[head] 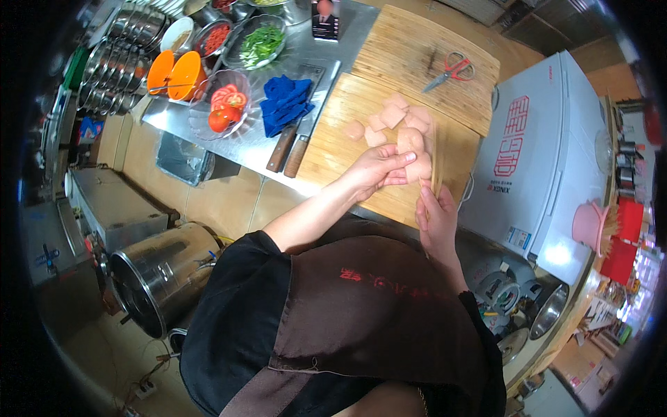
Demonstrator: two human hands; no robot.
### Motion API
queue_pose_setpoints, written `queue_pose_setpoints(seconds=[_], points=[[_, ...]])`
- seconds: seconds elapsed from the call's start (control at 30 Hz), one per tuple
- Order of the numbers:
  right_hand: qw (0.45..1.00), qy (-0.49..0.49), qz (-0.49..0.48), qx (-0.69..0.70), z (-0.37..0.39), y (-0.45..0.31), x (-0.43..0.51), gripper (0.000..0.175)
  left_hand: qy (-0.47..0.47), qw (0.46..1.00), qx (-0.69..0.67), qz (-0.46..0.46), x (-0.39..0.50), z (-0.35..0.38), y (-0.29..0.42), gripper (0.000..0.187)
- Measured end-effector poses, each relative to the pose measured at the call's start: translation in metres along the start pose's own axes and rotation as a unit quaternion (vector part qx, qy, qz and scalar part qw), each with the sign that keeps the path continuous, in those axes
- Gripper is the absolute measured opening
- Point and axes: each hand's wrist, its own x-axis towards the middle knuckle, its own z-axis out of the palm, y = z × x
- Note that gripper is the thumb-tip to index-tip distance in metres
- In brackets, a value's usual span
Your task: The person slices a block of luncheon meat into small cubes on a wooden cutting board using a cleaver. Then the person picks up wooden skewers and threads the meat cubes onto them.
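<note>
My left hand [383,166] pinches thin, pale pink slices [418,166], which look like processed meat, between thumb and fingers above the near wooden cutting board [333,130]. Just below them, my right hand [436,211] grips a thin wooden skewer [421,180], its upper part meeting the lowest slice. Long thin sticks [436,140], probably more skewers, run up from beside the right hand; whether it holds these too, I cannot tell. Beyond my hands, several loose pink slices [392,115] lie overlapping on the board, with a rounded one [354,130] apart at the left.
Red-handled scissors [458,66] lie on the far board [417,41]. Left of the boards are a knife [297,155], a cleaver [282,150], a blue cloth [286,104], a bowl of tomatoes [227,107] and chopped greens [262,44]. A white chest freezer [536,151] stands at right.
</note>
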Motion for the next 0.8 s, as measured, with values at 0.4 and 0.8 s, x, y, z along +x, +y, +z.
queue_pose_setpoints(seconds=[0.4,0.8], points=[[0.988,0.016,0.003,-0.152,-0.006,0.005,-0.004,0.012,0.025,0.999,-0.029,0.031,0.001,-0.001,-0.009,0.020],[0.990,0.005,-0.018,-0.139,-0.016,0.011,0.000,0.010,0.025,0.997,-0.023,0.065,0.010,-0.013,-0.010,0.019]])
